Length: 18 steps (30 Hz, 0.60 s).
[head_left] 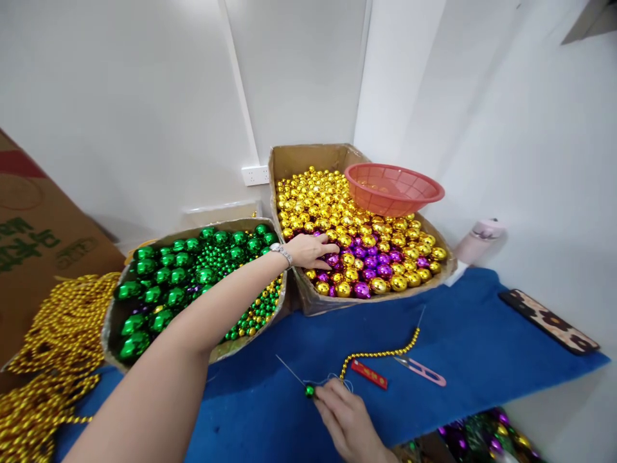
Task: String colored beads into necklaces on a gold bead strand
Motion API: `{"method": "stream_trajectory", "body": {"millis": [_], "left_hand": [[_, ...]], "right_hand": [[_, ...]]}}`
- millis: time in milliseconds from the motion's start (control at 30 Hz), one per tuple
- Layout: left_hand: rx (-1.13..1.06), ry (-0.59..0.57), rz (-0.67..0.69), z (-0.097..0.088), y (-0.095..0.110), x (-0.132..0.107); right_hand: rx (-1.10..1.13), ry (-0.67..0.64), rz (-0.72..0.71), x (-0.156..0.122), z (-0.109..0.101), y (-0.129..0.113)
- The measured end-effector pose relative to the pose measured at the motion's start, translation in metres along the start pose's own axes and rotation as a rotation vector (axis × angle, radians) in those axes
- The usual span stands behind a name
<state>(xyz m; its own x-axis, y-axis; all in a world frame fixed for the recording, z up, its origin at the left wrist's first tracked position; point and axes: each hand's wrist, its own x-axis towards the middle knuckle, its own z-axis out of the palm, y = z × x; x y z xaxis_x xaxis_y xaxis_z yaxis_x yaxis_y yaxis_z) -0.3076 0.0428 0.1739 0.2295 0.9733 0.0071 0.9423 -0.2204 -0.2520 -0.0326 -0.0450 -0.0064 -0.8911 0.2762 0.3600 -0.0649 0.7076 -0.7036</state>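
My left hand [311,249] reaches across into the cardboard box [308,157] of gold and purple balls [371,260], fingers curled among the beads near its front left corner. A watch sits on that wrist. My right hand [344,418] rests low on the blue cloth [463,341], pinching a thin needle with a small green bead [309,390] threaded on it. From that hand a thread runs into a short strand of gold beads [380,353].
A box of green balls [178,276] stands at left, beside heaps of gold bead strands [53,360]. A red plastic basket [393,188] sits on the gold balls. Pink snips [424,370], a red strip [369,374], a patterned phone [549,319] and a pink bottle [477,241] lie nearby.
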Motion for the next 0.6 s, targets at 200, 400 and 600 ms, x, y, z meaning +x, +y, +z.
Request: {"method": "stream_trajectory", "body": {"millis": [200,400,600], "left_hand": [[0.026,0.044,0.033,-0.0004,-0.0007,0.0062],[0.016,0.035,0.010,0.0022,0.0027,0.0063],[0.022,0.070,0.046,0.0040,0.0022,0.0075]], "right_hand": [[-0.007,0.007,-0.011,0.0009,0.0010,-0.0021],[-0.014,0.002,-0.001,0.0000,0.0006,0.0020],[-0.030,-0.018,0.013,0.0015,0.0008,-0.0014]]}}
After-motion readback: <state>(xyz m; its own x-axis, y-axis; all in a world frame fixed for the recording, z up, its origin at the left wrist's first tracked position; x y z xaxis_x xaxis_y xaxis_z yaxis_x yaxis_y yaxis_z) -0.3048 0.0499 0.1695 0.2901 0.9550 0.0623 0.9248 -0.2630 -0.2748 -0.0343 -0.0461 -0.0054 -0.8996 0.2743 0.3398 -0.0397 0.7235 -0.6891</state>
